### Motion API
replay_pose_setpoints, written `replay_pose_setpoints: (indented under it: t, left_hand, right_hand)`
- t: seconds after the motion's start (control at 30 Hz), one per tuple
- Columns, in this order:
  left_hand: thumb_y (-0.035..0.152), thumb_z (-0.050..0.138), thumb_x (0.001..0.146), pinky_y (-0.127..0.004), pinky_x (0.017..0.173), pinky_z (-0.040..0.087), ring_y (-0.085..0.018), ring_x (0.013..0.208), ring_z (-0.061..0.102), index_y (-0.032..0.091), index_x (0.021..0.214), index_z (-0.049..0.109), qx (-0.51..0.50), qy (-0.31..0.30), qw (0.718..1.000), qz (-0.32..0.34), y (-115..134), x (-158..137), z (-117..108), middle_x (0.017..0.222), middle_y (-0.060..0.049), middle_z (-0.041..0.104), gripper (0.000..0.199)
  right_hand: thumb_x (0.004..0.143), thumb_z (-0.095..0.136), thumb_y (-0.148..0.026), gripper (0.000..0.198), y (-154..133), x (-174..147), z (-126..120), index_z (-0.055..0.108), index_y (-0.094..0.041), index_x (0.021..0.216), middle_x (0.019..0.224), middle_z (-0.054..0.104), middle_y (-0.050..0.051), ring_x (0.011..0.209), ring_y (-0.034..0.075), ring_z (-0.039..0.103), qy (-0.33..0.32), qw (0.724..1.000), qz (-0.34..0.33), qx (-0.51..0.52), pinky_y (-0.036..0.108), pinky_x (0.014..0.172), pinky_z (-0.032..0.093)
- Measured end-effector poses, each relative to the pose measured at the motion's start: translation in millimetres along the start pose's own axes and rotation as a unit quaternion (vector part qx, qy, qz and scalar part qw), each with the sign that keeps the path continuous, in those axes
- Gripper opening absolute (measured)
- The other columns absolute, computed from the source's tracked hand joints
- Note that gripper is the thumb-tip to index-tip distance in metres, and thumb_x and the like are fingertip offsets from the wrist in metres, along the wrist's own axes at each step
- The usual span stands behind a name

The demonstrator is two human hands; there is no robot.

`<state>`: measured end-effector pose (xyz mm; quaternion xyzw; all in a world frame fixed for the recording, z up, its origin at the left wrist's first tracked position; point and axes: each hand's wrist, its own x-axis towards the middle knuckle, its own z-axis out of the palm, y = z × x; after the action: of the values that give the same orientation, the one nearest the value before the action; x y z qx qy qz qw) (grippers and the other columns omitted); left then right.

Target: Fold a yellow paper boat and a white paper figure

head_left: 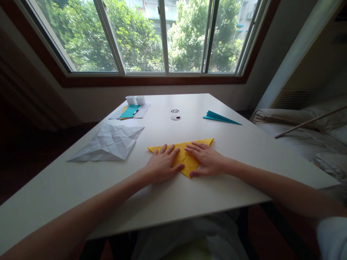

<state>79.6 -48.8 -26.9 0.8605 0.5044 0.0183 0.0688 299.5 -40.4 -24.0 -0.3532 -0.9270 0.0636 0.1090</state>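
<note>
A yellow sheet of paper (187, 159), folded into a triangle, lies on the white table with its long edge away from me and its point toward me. Across its left half rests my left hand (164, 164), fingers spread flat and thumb near the middle. My right hand (206, 159) presses on the right half, fingers stretched out and thumb by the near point. Both palms cover parts of the paper's slanting sides. Creases show between the two hands.
A creased white sheet (111, 141) lies to the left. Behind it are teal and yellow papers (130, 111), a pen (137, 109) and small white paper boxes (135, 100). A teal paper plane (220, 117) sits at the right, and two round pieces (176, 117) lie mid-table.
</note>
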Motion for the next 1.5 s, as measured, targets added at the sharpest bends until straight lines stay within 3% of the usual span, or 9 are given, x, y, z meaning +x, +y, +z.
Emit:
replay_pose_setpoints:
  t: [0.13, 0.33, 0.47, 0.7, 0.87, 1.03, 1.2, 1.33, 1.5]
  left_hand:
    - [0.071, 0.026, 0.077, -0.051, 0.102, 0.023, -0.035, 0.131, 0.021, 0.025, 0.135, 0.030, 0.010, 0.002, 1.000, -0.004, 0, 0, -3, 0.144, -0.007, 0.029, 0.074]
    - [0.073, 0.029, 0.074, -0.049, 0.100, 0.027, -0.034, 0.129, 0.024, 0.028, 0.133, 0.033, 0.021, 0.001, 1.000, -0.010, -1, 0, -8, 0.143, -0.006, 0.029, 0.075]
    - [0.075, 0.026, 0.074, -0.050, 0.100, 0.027, -0.035, 0.129, 0.024, 0.028, 0.133, 0.034, 0.024, -0.004, 1.000, -0.013, -1, -1, -9, 0.143, -0.007, 0.029, 0.076]
    - [0.078, 0.022, 0.072, -0.051, 0.099, 0.027, -0.036, 0.130, 0.023, 0.029, 0.134, 0.032, 0.029, -0.012, 0.999, -0.022, -2, -1, -10, 0.144, -0.006, 0.027, 0.079]
    - [0.080, 0.020, 0.069, -0.051, 0.097, 0.029, -0.037, 0.129, 0.024, 0.027, 0.135, 0.031, 0.043, -0.016, 0.998, -0.046, -1, -3, -11, 0.144, -0.009, 0.027, 0.086]
    - [0.078, 0.018, 0.071, -0.049, 0.095, 0.032, -0.037, 0.128, 0.028, 0.020, 0.139, 0.025, 0.065, -0.043, 0.992, -0.097, -3, -2, -16, 0.143, -0.015, 0.029, 0.090]
    - [0.068, 0.028, 0.077, -0.046, 0.091, 0.036, -0.035, 0.122, 0.037, 0.015, 0.141, 0.016, 0.085, -0.087, 0.978, -0.170, -13, -3, -29, 0.139, -0.020, 0.032, 0.084]
    - [0.065, 0.028, 0.078, -0.051, 0.090, 0.035, -0.035, 0.118, 0.042, 0.016, 0.141, 0.016, 0.093, -0.095, 0.980, -0.148, -22, -5, -33, 0.137, -0.019, 0.037, 0.081]
    - [0.064, 0.023, 0.081, -0.058, 0.098, 0.021, -0.033, 0.129, 0.027, 0.019, 0.141, 0.016, 0.083, -0.097, 0.985, -0.114, -35, -1, -34, 0.145, -0.015, 0.024, 0.076]
  right_hand:
    - [0.066, 0.042, -0.076, 0.100, 5, 4, -1, 0.019, -0.014, 0.141, 0.146, 0.021, 0.013, 0.134, 0.032, 0.013, -0.058, 0.998, -0.001, 0.011, 0.051, 0.107, 0.010]
    - [0.069, 0.036, -0.076, 0.099, 11, 9, -3, 0.012, -0.013, 0.142, 0.148, 0.012, 0.011, 0.136, 0.028, 0.009, -0.125, 0.991, 0.032, 0.046, 0.044, 0.110, 0.006]
    - [0.078, 0.022, -0.071, 0.088, 19, 7, -3, 0.012, -0.013, 0.142, 0.148, 0.009, 0.011, 0.136, 0.025, 0.007, -0.131, 0.985, 0.104, 0.051, 0.042, 0.110, 0.009]
    - [0.076, 0.019, -0.073, 0.094, 32, -1, -13, 0.012, -0.007, 0.142, 0.148, 0.010, 0.014, 0.135, 0.027, 0.010, -0.160, 0.961, 0.223, 0.017, 0.042, 0.110, 0.014]
    - [0.073, 0.019, -0.076, 0.097, 36, -5, -19, 0.014, -0.009, 0.142, 0.147, 0.013, 0.013, 0.135, 0.031, 0.013, -0.174, 0.945, 0.273, -0.032, 0.052, 0.108, 0.011]
    - [0.071, 0.016, -0.078, 0.100, 37, -7, -17, 0.009, -0.007, 0.142, 0.148, 0.009, 0.012, 0.135, 0.030, 0.010, -0.182, 0.945, 0.267, -0.057, 0.056, 0.107, 0.008]
    - [0.070, 0.020, -0.078, 0.101, 39, -10, -19, 0.011, -0.008, 0.142, 0.147, 0.012, 0.013, 0.134, 0.032, 0.014, -0.178, 0.948, 0.258, -0.063, 0.055, 0.106, 0.014]
    - [0.068, 0.033, -0.077, 0.100, 48, -11, -26, 0.024, -0.008, 0.139, 0.144, 0.025, 0.017, 0.130, 0.033, 0.026, -0.157, 0.963, 0.209, -0.060, 0.048, 0.105, 0.024]
    - [0.065, 0.052, -0.069, 0.088, 65, -8, -38, 0.038, -0.016, 0.134, 0.135, 0.042, 0.013, 0.123, 0.031, 0.037, -0.110, 0.989, 0.097, -0.011, 0.042, 0.102, 0.031]
